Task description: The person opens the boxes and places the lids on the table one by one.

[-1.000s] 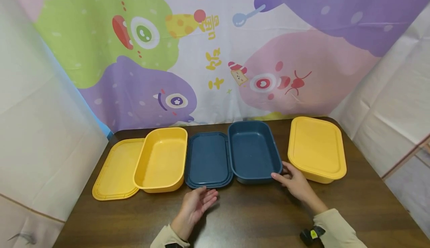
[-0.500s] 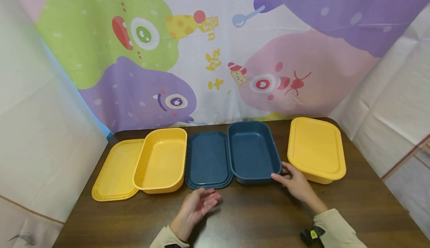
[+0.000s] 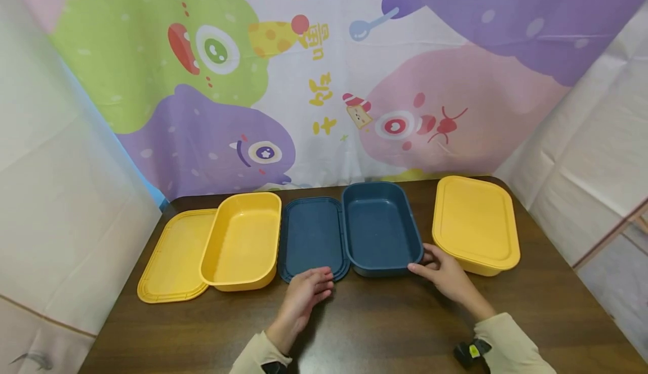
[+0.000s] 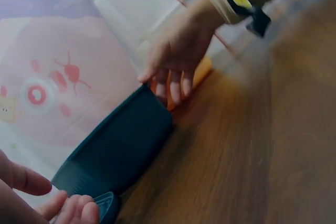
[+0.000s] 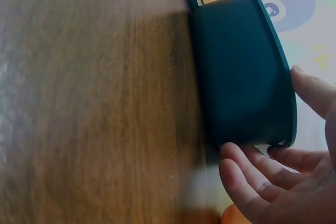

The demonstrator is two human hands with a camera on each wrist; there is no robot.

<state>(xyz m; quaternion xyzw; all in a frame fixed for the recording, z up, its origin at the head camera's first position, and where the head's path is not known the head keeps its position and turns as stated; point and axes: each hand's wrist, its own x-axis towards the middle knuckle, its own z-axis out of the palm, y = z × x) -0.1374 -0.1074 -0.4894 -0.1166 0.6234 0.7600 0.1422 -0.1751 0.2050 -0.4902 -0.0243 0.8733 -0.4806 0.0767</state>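
A dark blue rectangular food container (image 3: 382, 271) sits without a cover, right of the table's middle. At its near right corner my right hand (image 3: 448, 278) holds it, the thumb on the rim and the fingers against the side wall; the right wrist view shows the fingertips (image 5: 229, 150) by the wall. To its left lies a flat dark blue lid (image 3: 311, 239), side by side with the container. My left hand (image 3: 306, 295) is over the near edge of this lid, palm facing right, its fingers loosely extended and nothing in them.
Farther left, a yellow food container (image 3: 248, 287) stands uncovered, overlapping the edge of a yellow lid (image 3: 172, 256). A yellow container with its lid on (image 3: 476, 222) stands at the right. Behind the brown wooden table (image 3: 364, 329) hangs a cartoon-printed curtain (image 3: 324, 154).
My left hand has moved slightly forward, from just in front of the blue lid to over its near edge, and has turned a little. My right hand keeps its hold on the blue container's corner.
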